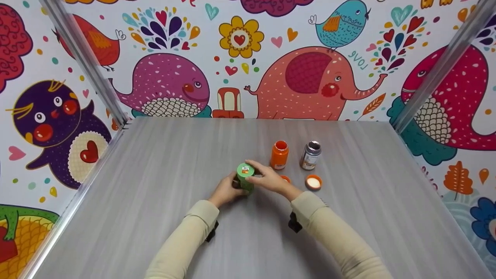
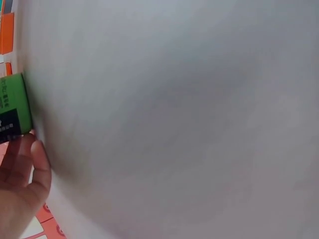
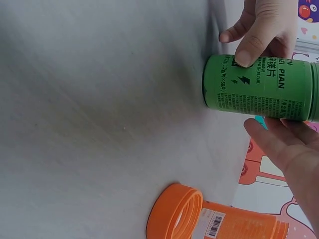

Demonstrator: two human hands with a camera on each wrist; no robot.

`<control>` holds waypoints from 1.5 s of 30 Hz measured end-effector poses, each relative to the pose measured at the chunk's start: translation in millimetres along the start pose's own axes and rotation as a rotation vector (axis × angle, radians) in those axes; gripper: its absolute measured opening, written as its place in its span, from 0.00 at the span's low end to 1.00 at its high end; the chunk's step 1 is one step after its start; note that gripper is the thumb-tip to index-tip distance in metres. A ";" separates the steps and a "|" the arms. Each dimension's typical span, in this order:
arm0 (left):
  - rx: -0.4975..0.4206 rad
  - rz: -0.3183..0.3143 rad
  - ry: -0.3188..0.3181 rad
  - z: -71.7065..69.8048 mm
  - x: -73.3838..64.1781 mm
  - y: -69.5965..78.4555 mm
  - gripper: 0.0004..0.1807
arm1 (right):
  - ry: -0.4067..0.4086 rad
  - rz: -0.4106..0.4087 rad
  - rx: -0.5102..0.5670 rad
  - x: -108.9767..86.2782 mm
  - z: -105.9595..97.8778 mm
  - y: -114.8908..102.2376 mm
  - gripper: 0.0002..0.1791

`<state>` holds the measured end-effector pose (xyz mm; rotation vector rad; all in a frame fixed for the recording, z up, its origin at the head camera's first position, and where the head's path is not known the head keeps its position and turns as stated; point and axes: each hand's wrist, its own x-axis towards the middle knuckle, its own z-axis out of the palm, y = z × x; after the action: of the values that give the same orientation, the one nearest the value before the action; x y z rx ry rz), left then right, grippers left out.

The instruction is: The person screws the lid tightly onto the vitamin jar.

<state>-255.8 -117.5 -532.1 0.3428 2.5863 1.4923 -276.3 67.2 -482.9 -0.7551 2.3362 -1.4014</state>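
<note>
An upright green bottle (image 3: 259, 89) with dark printing stands at the middle of the table, its base close to the surface. My left hand (image 1: 224, 190) grips its body low down, the thumb lying across the printed side in the right wrist view. At the top is a green lid (image 1: 245, 170) bearing a small sticker. My right hand (image 1: 269, 179) has its thumb and forefinger round this lid, while another finger stands off the bottle's side. At the left wrist view's edge, the bottle's lower part shows above the left fingers.
To the right stand an uncapped orange bottle (image 1: 279, 157) and an uncapped dark grey bottle (image 1: 310, 157). In front of the grey one lies an upturned orange cap (image 1: 313, 182), pale inside. Another orange cap (image 3: 172, 211) is partly hidden behind the right hand in the head view.
</note>
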 end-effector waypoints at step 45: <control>-0.004 0.019 0.001 0.0 -0.5 0.5 0.32 | -0.006 -0.032 -0.033 -1.9 3.8 5.8 0.32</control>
<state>-255.2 -117.4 -531.7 0.3666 2.5882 1.5038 -274.3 67.7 -489.8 -0.8082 2.3580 -1.3741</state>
